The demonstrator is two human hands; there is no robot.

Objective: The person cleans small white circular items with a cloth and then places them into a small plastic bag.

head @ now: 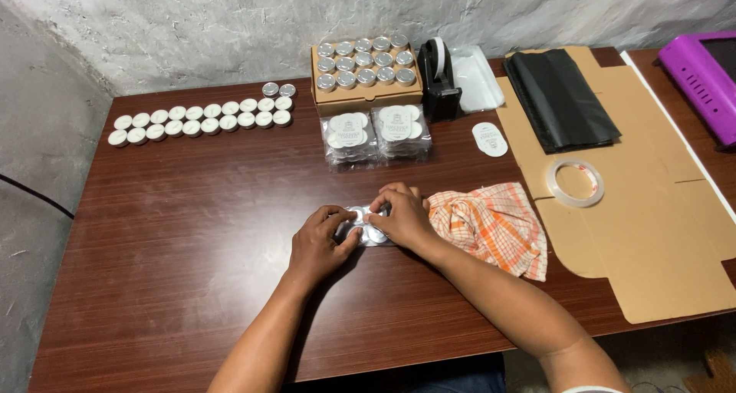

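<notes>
Left hand (320,241) and right hand (400,218) both clasped over a largely hidden tealight cluster (368,228).

Dark wood-grain tabletop (192,232), two rows of white tealights (203,119) at its far left, open cardboard box (366,94) of silver-cupped candles, two clear wrapped packs (376,134) — black tape dispenser (438,82), checked orange cloth (491,224), flattened cardboard sheet (659,240), clear tape roll (575,182) on it.

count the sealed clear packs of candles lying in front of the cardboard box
2: left pack and right pack, side by side in front of the cardboard box. The hands nearer the table's front hold another bundle, mostly hidden.
</notes>
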